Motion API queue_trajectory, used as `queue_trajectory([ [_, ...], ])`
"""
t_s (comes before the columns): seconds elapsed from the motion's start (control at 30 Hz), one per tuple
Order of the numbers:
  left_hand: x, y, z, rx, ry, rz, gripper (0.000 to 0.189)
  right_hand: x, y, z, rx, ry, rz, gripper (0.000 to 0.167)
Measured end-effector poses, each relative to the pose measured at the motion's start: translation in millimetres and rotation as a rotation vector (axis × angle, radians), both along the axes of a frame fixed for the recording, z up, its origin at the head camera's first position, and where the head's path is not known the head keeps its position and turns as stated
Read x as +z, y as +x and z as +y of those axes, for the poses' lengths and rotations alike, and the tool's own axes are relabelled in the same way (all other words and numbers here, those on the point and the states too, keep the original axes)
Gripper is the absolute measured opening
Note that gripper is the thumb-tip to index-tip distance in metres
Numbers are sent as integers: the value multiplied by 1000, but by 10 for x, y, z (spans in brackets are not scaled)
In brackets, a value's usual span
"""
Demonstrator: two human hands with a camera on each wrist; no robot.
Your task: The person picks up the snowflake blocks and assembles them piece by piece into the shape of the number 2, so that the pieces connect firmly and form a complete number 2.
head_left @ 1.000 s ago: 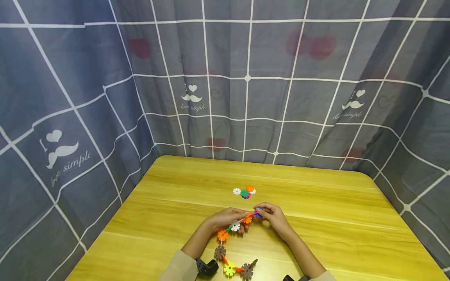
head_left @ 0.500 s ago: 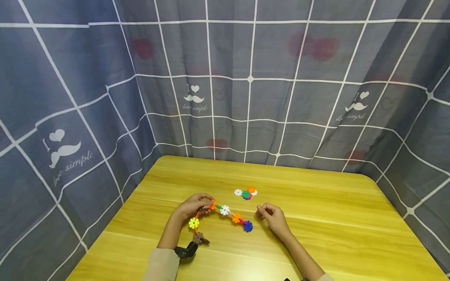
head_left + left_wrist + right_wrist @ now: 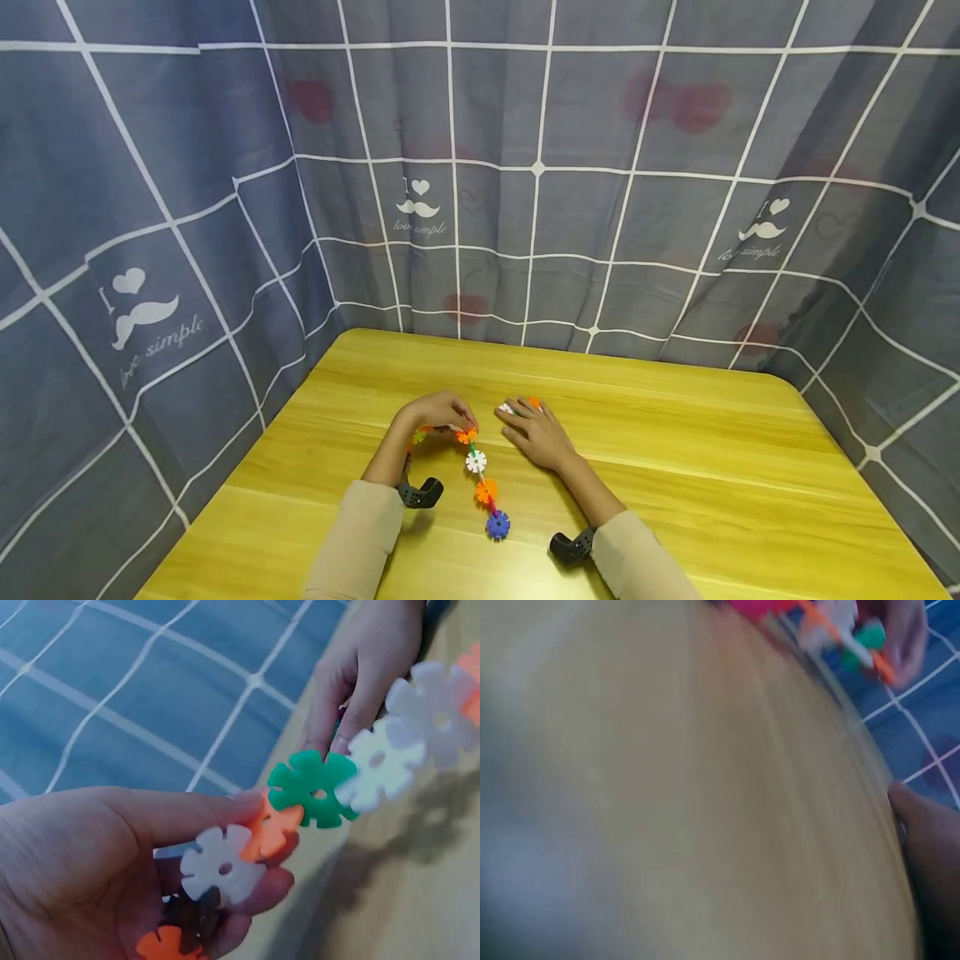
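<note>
My left hand (image 3: 438, 412) pinches a chain of slotted plastic snowflake discs by an orange disc (image 3: 271, 829), between thumb and fingers. In the left wrist view, a green disc (image 3: 315, 787) and a white disc (image 3: 381, 763) come after it. The chain's other stretch hangs toward the near side, past another orange disc (image 3: 486, 492) to a blue disc (image 3: 498, 525) at its end. Part of it is hidden behind the left hand. My right hand (image 3: 538, 433) reaches with extended fingers over a small group of loose discs, covering most of them.
Beside the right fingers, a loose white disc (image 3: 506, 408) and an orange disc (image 3: 535, 402) peek out on the wooden table (image 3: 712, 467). A grey-blue checked curtain (image 3: 495, 208) surrounds the table's back and sides. Each wrist wears a black camera (image 3: 573, 546).
The right hand has let go of the blue disc and moved forward over the loose discs. The left hand has carried the chain leftward and away, and its blue end now points nearer.
</note>
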State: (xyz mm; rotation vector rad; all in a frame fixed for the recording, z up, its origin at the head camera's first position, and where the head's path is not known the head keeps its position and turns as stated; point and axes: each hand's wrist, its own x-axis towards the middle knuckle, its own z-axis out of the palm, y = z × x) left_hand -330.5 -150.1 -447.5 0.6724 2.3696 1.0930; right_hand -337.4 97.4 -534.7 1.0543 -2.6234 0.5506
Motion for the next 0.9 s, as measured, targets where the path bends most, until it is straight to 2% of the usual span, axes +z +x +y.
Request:
queue_trajectory([
  [0.1, 43, -177, 251, -59, -106, 23, 13, -5, 104, 114, -68, -59, 3, 36],
  [0.17, 32, -276, 417, -82, -159, 32, 13, -11, 188, 259, -133, -105, 16, 35],
  [0.23, 19, -344, 592, -99, -196, 46, 13, -25, 262, 443, -214, -143, 40, 33],
  [0.3, 8, -394, 774, -110, -242, 88, 14, -30, 331, 643, -298, -175, 54, 33],
  [0.43, -7, -460, 1120, -147, -342, 218, 12, -32, 445, 991, -414, -224, 45, 33],
  [0.5, -22, -480, 1235, -169, -382, 308, 9, -37, 479, 1089, -408, -252, 31, 32],
  [0.57, -39, -480, 1288, -180, -393, 404, 11, -46, 489, 1123, -368, -283, 21, 31],
  [0.67, -58, -405, 1290, -150, -337, 580, 16, -61, 507, 1115, -334, -336, 17, 34],
  [0.7, -52, -344, 1269, -118, -308, 624, 17, -65, 514, 1108, -342, -351, 22, 36],
  [0.77, -37, -181, 1193, -11, -234, 669, 19, -66, 512, 1084, -370, -380, 29, 40],
  [0.83, -20, 44, 1097, 123, -178, 644, 22, -58, 507, 1077, -406, -389, 35, 42],
  [0.9, -32, 294, 1000, 245, -162, 558, 33, -42, 493, 1082, -426, -394, 31, 39],
])
